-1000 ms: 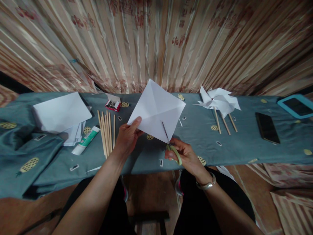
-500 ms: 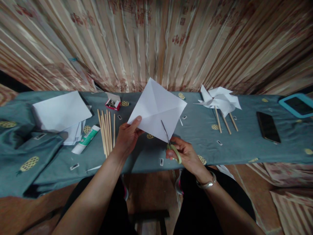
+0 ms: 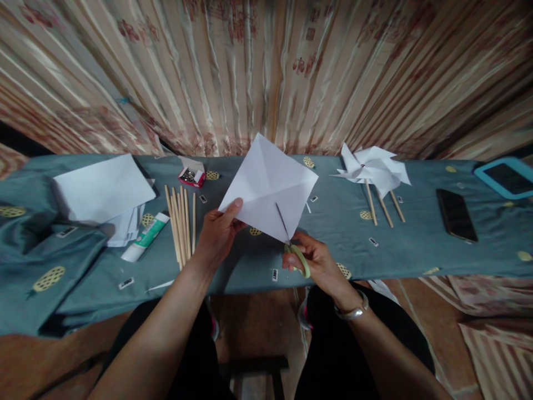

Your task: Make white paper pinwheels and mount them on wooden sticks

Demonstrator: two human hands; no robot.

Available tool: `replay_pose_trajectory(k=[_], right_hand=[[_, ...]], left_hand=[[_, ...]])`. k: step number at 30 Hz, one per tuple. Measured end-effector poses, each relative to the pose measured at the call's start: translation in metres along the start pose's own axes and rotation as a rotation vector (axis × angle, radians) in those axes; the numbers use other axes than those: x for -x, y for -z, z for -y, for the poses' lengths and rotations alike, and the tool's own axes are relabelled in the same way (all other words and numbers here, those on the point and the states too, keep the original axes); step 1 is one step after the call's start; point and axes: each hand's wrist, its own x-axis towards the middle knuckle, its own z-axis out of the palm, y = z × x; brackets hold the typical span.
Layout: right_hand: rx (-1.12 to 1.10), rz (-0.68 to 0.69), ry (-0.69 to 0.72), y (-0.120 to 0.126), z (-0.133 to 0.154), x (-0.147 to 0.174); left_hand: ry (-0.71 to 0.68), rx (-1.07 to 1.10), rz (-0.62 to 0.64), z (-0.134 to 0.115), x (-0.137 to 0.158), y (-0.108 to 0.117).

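Between my hands a square sheet of white paper [image 3: 270, 178] is held up above the table, one corner toward me, with crease lines crossing near its middle. My left hand [image 3: 219, 236] pinches its left corner, thumb on top and fingers beneath. In my right hand [image 3: 314, 258] are scissors [image 3: 297, 258] with pale green handles. One dark blade lies over the paper, running from the near corner in toward the centre; the other blade is hidden, apparently under the sheet. Whether the paper is slit along the blade I cannot tell.
Wooden sticks [image 3: 180, 225], a glue stick [image 3: 145, 238], a small red box of metal pins [image 3: 192, 173] and a stack of white paper [image 3: 104, 186] lie to the left. Right of the sheet are paper pinwheels [image 3: 375, 166] on sticks, a phone [image 3: 457, 215] and a blue-framed tablet [image 3: 510, 178].
Very little differs. The paper and both hands hold nearly the same place, and the scissors have shifted only slightly at the near corner.
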Motion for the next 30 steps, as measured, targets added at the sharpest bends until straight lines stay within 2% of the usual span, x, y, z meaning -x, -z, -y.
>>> replay_pose_trajectory(k=[13, 22, 30], right_hand=[[0.051, 0.014, 0.108, -0.0037, 0.0018, 0.0018], [0.061, 0.034, 0.092, -0.0032, 0.0003, 0.0036], [0.109, -0.006, 0.125, -0.0053, 0.0023, 0.0030]], left_hand=[[0.018, 0.030, -0.046, -0.0019, -0.0019, -0.0041], [0.056, 0.095, -0.108, -0.0049, -0.0031, -0.0079], [0.073, 0.073, -0.050, -0.0011, -0.0002, -0.0077]])
